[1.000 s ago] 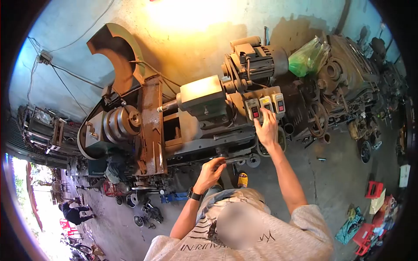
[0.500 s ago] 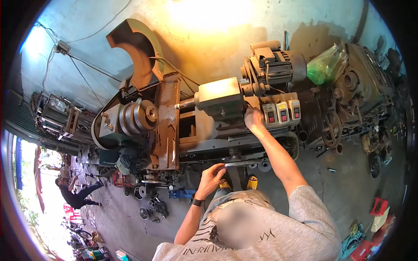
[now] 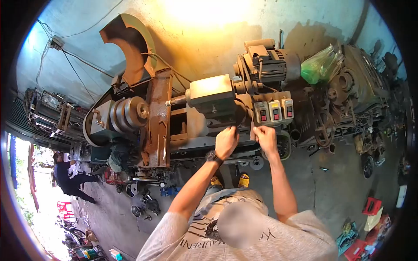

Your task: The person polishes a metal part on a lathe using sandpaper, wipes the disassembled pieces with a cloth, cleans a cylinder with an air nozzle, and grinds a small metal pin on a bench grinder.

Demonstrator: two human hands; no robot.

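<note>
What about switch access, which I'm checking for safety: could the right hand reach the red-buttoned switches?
Probably yes: the right hand appears just below the red-buttoned switches, and nothing visible blocks the way.

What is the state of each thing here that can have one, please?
Left hand, fingers curled, grip unclear
Right hand, fingers curled, seemingly pinching a thin strip
Switch boxes, mounted in a row, on or off unclear
Motor, mounted, running or stopped unclear
Curved guard, standing upright
Plastic bag, crumpled
Wristwatch, worn on the left wrist
Yellow sandals, worn
</note>
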